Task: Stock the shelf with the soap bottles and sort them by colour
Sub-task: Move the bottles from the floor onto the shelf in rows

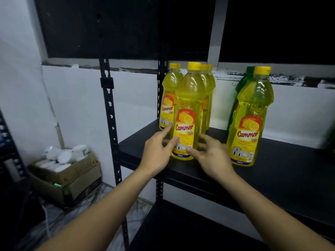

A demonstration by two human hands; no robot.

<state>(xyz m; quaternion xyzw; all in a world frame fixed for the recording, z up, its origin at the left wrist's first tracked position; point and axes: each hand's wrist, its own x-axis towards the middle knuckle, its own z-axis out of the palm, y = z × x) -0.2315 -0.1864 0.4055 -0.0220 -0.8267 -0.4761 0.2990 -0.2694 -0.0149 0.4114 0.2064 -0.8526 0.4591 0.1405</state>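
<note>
A left hand (155,153) and right hand (212,156) are gripping the base of a yellow soap bottle (186,115) labelled "Cammer", standing on the black shelf (272,178) before matching bottles (169,98); a green bottle (239,87) is standing further right.

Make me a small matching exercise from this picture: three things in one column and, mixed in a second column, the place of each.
1. green bottle
2. cardboard box
3. left front yellow bottle

A. between the left hand and right hand
B. on the floor, left of the shelf
C. behind the lone yellow bottle

Pairs: 1-C, 2-B, 3-A
</note>
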